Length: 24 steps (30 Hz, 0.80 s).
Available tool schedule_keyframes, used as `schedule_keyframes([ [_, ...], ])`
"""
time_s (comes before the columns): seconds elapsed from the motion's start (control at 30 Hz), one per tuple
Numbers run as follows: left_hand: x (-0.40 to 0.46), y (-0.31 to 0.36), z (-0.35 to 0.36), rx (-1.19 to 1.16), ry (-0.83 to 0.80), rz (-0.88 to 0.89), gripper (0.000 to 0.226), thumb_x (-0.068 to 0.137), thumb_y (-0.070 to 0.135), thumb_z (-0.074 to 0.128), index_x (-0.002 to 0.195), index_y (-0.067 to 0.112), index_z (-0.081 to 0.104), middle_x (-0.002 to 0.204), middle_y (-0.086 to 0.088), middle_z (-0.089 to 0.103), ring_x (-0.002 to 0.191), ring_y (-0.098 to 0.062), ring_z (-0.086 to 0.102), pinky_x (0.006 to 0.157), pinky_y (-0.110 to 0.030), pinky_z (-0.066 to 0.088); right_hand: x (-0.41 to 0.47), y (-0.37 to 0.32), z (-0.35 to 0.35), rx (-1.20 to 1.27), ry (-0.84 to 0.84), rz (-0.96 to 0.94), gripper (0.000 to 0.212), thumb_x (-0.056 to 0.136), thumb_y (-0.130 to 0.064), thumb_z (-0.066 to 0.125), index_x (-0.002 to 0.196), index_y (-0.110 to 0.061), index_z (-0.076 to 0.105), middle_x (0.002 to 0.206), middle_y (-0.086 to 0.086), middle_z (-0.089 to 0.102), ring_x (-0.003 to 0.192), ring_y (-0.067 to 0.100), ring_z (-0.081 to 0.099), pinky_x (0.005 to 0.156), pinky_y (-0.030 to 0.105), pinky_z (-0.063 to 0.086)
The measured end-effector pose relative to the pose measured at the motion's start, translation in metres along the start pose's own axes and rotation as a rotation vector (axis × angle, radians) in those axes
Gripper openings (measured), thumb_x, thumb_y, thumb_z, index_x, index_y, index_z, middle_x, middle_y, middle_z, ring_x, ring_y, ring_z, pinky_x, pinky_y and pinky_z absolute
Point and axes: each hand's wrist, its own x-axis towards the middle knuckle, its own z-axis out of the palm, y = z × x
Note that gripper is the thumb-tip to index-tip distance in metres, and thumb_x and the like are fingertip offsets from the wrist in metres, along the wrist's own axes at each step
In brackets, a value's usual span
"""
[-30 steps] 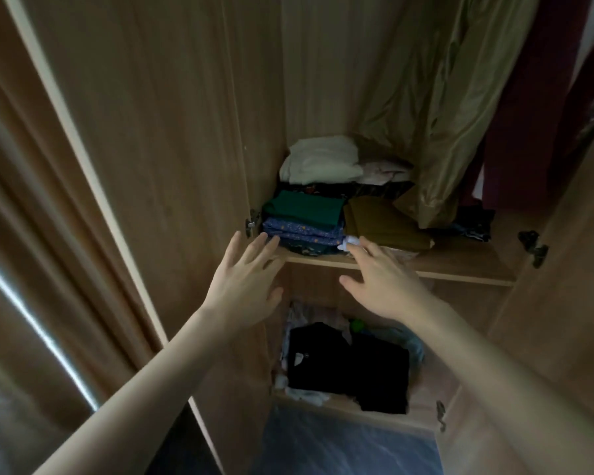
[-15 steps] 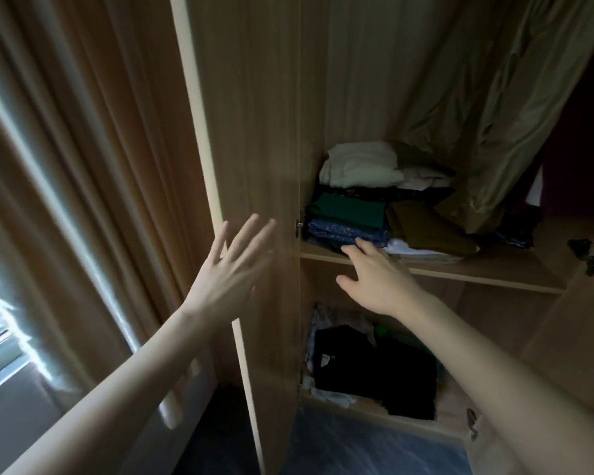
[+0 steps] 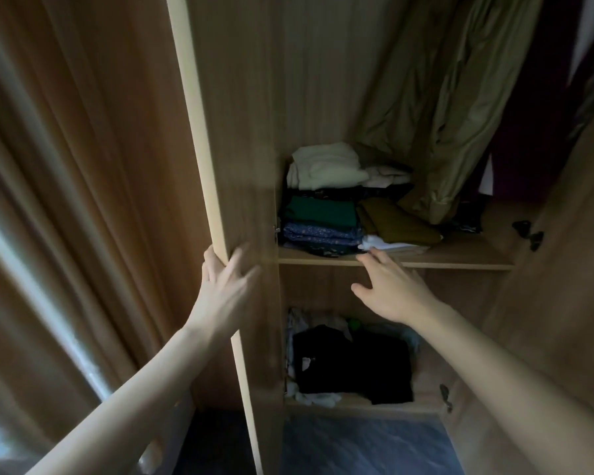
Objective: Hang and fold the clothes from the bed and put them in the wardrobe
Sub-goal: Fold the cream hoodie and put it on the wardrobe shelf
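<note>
Left hand [image 3: 225,281] blurred, fingers seemingly around the wardrobe door [image 3: 220,166] edge. Right hand [image 3: 393,289] fingers spread, tips just below 2 folded stacks [image 3: 323,214] on shelf [image 3: 426,260]; 1 black pile [image 3: 354,365] beneath.

This is a bedroom in a home, seen at an open wood-grain laminate wardrobe [image 3: 240,97]. Its wooden shelf [image 3: 460,260] holds stacks of folded clothes in white, green and patterned blue [image 3: 323,207], an olive-green satin garment [image 3: 460,114] hangs above, and folded black garments [image 3: 354,365] lie below. Long brown pleated curtains [image 3: 83,149] hang just beside it, probably over a window, though that edge is blurred.
</note>
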Motion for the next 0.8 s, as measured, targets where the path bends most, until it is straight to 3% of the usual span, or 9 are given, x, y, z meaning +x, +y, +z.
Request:
schedule_keyframes([
  [0.1,0.003,0.013,-0.004,-0.033,0.038,-0.005,0.047,0.051,-0.007,0.063,0.095,0.010,0.066,0.124,-0.020,0.050,0.097,-0.051,0.037,0.075,-0.059,0.044,-0.006,0.015,-0.002,-0.013,0.009,0.048,0.063,0.095,-0.052,0.043,0.150,-0.027,0.024,0.159,-0.001,0.015,0.142,0.027,0.026,0.106,0.050,0.036],
  [0.23,0.005,0.029,-0.003,-0.001,0.075,0.081,0.042,0.048,-0.004,0.066,0.087,0.010,0.068,0.114,-0.018,0.056,0.107,-0.048,0.033,0.092,-0.063,0.041,-0.016,0.049,-0.009,-0.020,0.091,0.169,0.060,0.095,-0.049,0.046,0.147,-0.026,0.028,0.154,0.000,0.026,0.137,0.026,0.033,0.101,0.045,0.038],
  [0.3,0.007,0.042,-0.004,0.009,0.061,0.098,0.040,0.056,-0.003,0.051,0.091,0.010,0.066,0.118,-0.018,0.055,0.114,-0.053,0.032,0.099,-0.067,0.033,-0.027,0.069,-0.011,-0.016,0.113,0.255,0.059,0.094,-0.047,0.047,0.146,-0.026,0.030,0.153,0.001,0.028,0.136,0.027,0.035,0.100,0.045,0.039],
  [0.37,0.011,0.059,-0.010,0.010,0.089,0.131,0.042,0.056,-0.003,0.039,0.088,0.007,0.065,0.111,-0.020,0.058,0.113,-0.052,0.032,0.096,-0.070,0.036,-0.039,0.086,-0.014,-0.028,0.112,0.332,0.058,0.094,-0.046,0.049,0.146,-0.025,0.031,0.155,0.002,0.025,0.138,0.028,0.032,0.102,0.047,0.037],
  [0.43,0.015,0.077,-0.013,-0.001,0.142,0.127,0.040,0.050,-0.007,0.045,0.081,0.002,0.067,0.096,-0.022,0.059,0.111,-0.051,0.031,0.089,-0.071,0.043,-0.049,0.101,-0.018,-0.023,0.112,0.396,0.058,0.094,-0.045,0.049,0.145,-0.024,0.032,0.157,0.003,0.023,0.139,0.029,0.030,0.104,0.049,0.036],
  [0.6,0.031,0.121,0.000,-0.028,-0.029,0.126,0.059,0.048,-0.017,0.075,0.104,0.000,0.068,0.108,-0.027,0.054,0.109,-0.072,0.034,0.088,-0.075,0.041,-0.076,0.127,-0.023,-0.021,0.139,0.483,0.059,0.093,-0.045,0.049,0.145,-0.025,0.031,0.150,0.004,0.031,0.133,0.030,0.037,0.100,0.050,0.041],
  [0.67,0.043,0.142,0.007,-0.034,-0.093,0.147,0.065,0.050,-0.010,0.082,0.112,0.003,0.068,0.117,-0.026,0.054,0.108,-0.070,0.035,0.089,-0.074,0.041,-0.088,0.134,-0.024,-0.016,0.135,0.514,0.059,0.093,-0.044,0.049,0.145,-0.026,0.031,0.149,0.004,0.032,0.132,0.030,0.037,0.100,0.049,0.041],
  [0.73,0.051,0.164,-0.004,-0.008,-0.122,0.194,0.055,0.056,0.001,0.085,0.109,0.008,0.070,0.115,-0.022,0.055,0.117,-0.064,0.024,0.095,-0.074,0.037,-0.097,0.144,-0.026,-0.010,0.138,0.542,0.059,0.092,-0.043,0.050,0.145,-0.026,0.031,0.149,0.005,0.032,0.132,0.030,0.037,0.101,0.048,0.041],
  [0.8,0.062,0.184,-0.012,0.097,-0.182,0.257,0.043,0.066,0.016,0.083,0.108,0.015,0.070,0.112,-0.015,0.057,0.123,-0.060,0.008,0.103,-0.078,0.023,-0.106,0.156,-0.031,-0.018,0.165,0.555,0.059,0.092,-0.043,0.050,0.146,-0.025,0.030,0.149,0.005,0.033,0.132,0.030,0.038,0.100,0.047,0.040],
])
